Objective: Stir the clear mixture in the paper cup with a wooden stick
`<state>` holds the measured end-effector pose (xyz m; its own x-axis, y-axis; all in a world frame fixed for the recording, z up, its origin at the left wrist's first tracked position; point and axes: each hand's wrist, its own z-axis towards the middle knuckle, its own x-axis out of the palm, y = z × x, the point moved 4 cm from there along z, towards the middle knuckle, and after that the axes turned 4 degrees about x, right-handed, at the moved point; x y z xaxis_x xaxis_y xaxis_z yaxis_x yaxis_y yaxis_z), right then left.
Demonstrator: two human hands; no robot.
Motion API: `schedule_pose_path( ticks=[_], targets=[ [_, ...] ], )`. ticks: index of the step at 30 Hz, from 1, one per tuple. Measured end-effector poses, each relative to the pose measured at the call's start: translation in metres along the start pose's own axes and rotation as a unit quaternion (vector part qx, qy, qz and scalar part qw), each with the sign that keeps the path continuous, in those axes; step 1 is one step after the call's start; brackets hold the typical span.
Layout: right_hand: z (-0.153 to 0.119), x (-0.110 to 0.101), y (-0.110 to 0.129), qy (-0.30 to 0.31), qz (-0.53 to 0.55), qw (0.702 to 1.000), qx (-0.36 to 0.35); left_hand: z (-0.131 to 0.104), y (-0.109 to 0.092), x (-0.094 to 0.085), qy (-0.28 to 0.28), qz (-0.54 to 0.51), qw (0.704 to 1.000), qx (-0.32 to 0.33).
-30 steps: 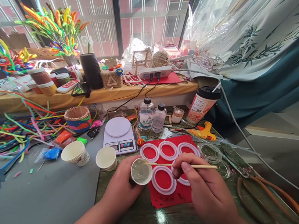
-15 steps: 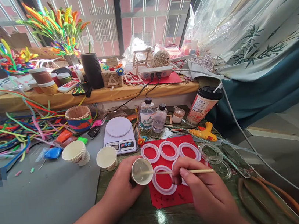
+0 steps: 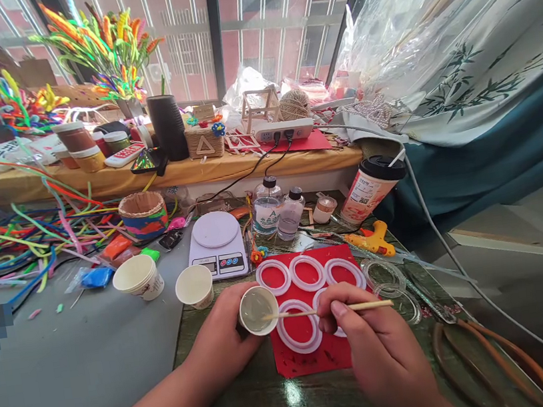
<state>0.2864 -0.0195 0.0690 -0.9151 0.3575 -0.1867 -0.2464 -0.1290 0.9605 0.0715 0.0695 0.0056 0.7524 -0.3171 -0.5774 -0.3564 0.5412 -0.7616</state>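
My left hand [image 3: 226, 328] is wrapped round a paper cup [image 3: 259, 311] that holds a cloudy, clear liquid, its mouth tipped toward me. A thin wooden stick [image 3: 371, 305] is pinched in my right hand [image 3: 356, 319], with its far tip inside the cup. Under my right hand lies a red sheet [image 3: 314, 364] bearing several white ring moulds [image 3: 302, 347], some partly hidden by the hand. Another paper cup [image 3: 195, 287] stands left of my left hand, beside a white kitchen scale [image 3: 216, 238].
Stacked paper cups [image 3: 138, 279] stand on the left. Two bottles [image 3: 267, 211], a lidded drink cup [image 3: 370, 189] and a yellow glue gun [image 3: 372, 240] are behind the sheet. Clear rings [image 3: 383, 279] and large scissors [image 3: 495, 354] lie on the right. Colourful craft stems [image 3: 43, 229] cover the back left.
My right hand has shifted slightly right with the stick, whose tip has moved from the cup's middle toward its right side. My left hand and the cup have barely moved.
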Motion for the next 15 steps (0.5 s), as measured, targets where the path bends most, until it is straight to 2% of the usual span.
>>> schedule_pose_path(
  ticks=[11, 15],
  targets=[
    [0.001, -0.004, -0.011, 0.019, 0.024, 0.999, 0.028, -0.001, 0.0, 0.0, -0.002, 0.003, 1.0, -0.003],
    [0.002, -0.005, -0.014, -0.011, 0.017, 0.999, 0.044, 0.0, -0.001, -0.001, 0.004, 0.0, 1.0, -0.004]
  ],
)
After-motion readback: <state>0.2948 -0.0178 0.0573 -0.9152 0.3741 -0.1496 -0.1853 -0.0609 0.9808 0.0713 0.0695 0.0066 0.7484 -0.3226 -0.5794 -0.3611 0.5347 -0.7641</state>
